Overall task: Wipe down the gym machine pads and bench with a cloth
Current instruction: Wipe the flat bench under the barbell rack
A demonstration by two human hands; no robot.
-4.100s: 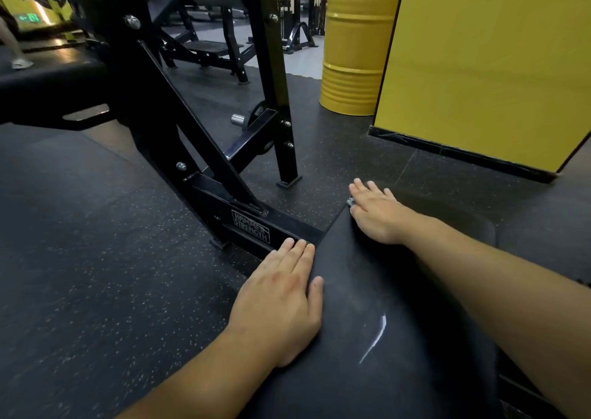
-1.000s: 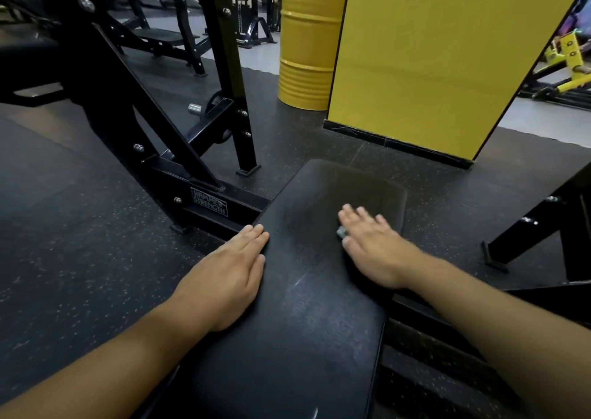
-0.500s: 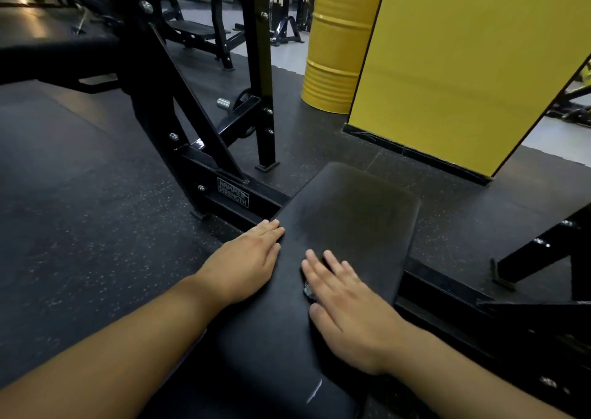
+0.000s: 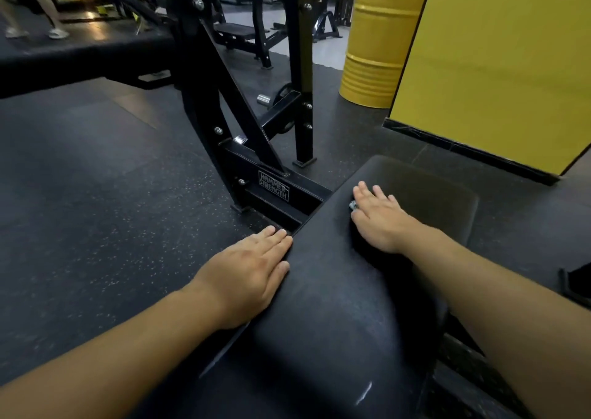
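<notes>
Pressing flat, my right hand (image 4: 379, 219) held the small cloth (image 4: 353, 205) beneath straight fingers (image 4: 363, 191) on the black bench pad (image 4: 335, 316); my left hand (image 4: 248, 268) rested open-fingered on its near-left edge.

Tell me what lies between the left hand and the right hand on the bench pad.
Only bare black bench pad separates the left hand from the right hand in the head view.
</notes>
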